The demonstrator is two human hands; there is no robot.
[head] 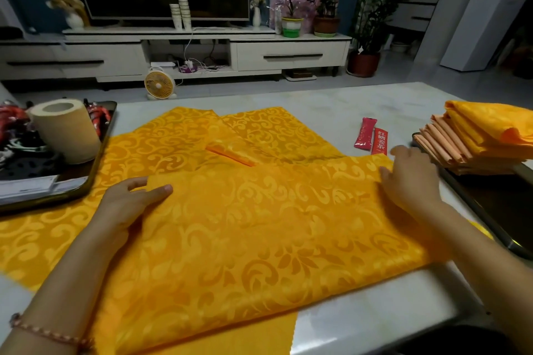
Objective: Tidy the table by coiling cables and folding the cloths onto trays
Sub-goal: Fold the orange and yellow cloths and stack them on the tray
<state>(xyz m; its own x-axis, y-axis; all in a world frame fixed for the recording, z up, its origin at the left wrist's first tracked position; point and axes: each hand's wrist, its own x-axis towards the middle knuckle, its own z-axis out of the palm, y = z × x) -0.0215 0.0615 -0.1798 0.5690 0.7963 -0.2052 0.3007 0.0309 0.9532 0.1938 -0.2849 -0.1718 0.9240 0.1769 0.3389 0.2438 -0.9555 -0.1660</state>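
A large yellow patterned cloth (259, 225) lies folded over on the white table (360, 311), with more yellow cloth (178, 135) spread under and behind it. My left hand (129, 204) pinches the fold's upper left corner, thumb on top and fingers beneath. My right hand (409, 176) rests with its fingers on the upper right corner of the fold. A stack of folded yellow cloths (476, 135) sits on a dark tray (496, 204) at the right.
A dark tray (86, 181) at the left holds a paper roll (66, 130), red packets, cables and papers. Two red sachets (372, 137) lie on the table near my right hand. A TV cabinet and a small fan stand beyond the table.
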